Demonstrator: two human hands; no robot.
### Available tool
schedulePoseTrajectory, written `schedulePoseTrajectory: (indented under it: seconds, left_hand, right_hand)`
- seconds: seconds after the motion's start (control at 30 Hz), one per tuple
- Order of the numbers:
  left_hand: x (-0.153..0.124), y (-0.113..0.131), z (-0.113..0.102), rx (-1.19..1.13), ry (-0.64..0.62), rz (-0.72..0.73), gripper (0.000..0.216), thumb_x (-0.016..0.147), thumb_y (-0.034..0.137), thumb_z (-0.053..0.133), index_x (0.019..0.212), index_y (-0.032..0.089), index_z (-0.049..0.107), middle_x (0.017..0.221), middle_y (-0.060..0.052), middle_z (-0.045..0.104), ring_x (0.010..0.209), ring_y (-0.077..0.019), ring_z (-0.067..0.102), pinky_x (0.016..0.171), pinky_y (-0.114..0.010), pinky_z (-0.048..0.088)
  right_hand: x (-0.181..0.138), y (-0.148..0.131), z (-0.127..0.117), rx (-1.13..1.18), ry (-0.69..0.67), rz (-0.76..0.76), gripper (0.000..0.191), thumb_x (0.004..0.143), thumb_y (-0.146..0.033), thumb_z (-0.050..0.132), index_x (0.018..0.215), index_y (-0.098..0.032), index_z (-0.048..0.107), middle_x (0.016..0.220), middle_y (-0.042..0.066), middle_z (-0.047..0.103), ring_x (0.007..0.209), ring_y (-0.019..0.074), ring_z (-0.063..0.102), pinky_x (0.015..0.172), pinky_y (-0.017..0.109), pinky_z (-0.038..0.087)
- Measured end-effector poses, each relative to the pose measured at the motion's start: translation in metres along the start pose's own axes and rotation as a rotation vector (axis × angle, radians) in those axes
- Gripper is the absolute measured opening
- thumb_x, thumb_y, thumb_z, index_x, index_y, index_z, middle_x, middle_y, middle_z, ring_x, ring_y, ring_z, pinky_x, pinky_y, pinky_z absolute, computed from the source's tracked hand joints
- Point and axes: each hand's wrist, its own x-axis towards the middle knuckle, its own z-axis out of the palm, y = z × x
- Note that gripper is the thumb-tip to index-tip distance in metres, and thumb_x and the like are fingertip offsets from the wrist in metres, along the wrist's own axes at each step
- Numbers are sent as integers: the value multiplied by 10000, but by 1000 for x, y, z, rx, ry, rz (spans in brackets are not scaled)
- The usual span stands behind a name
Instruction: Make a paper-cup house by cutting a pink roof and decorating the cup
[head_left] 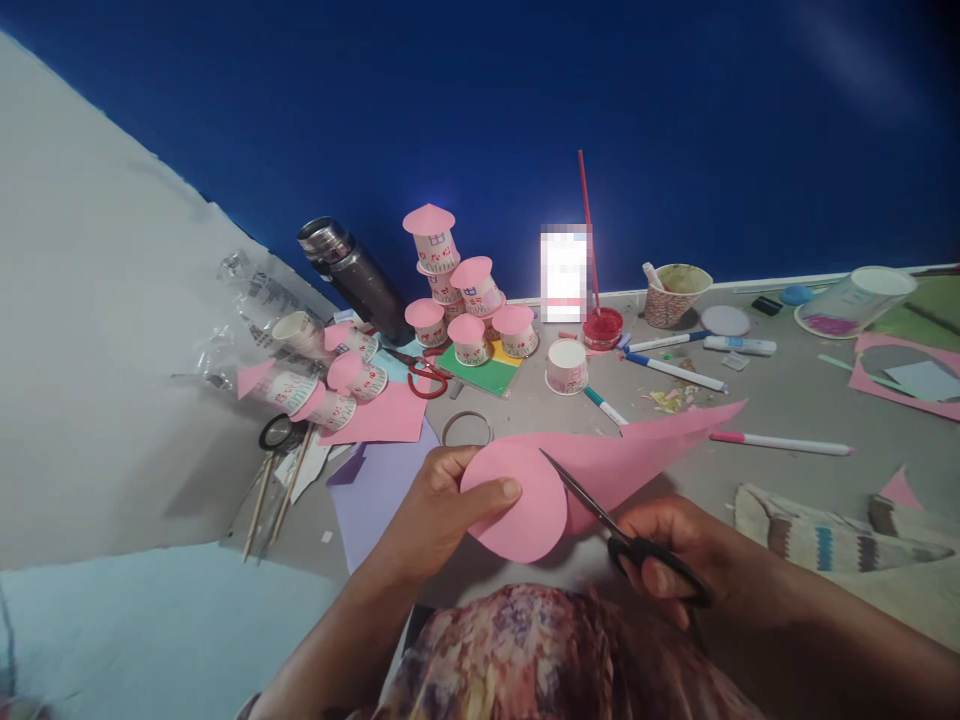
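Observation:
My left hand point(450, 500) pinches a sheet of pink paper point(525, 510), its thumb pressed on the near face. The held part is a nearly round disc, and a long pointed strip of the same pink trails up to the right. My right hand point(667, 550) grips black-handled scissors point(592, 500), fingers through the loops. Their blades lie along the disc's right edge, where disc and strip meet, tips pointing up and left. Just beyond the paper lie a ring of tape point(468, 428) and a small white paper cup point(567, 367).
Several decorated paper cups with pink cone roofs point(470, 340) stand stacked at back left, beside a dark flask point(364, 285) and red-handled scissors point(427, 378). Markers point(780, 443) lie to the right. A brown-patterned cup point(675, 295) and a clear plastic cup point(859, 300) stand near the blue wall.

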Motion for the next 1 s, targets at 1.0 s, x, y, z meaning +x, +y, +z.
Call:
schedulePoseTrajectory:
  seconds: [1.0]
  left_hand:
    - [8,7,-5,14,-75,-7,474,743,553,838,653,113,686,619,-11,546,608,-121,489,569,-239,382]
  right_hand:
    - [-5,-18,5,23,36,160,607,650,-709,889,709,-190,579,533,-52,529,465,71,397,469,223,338]
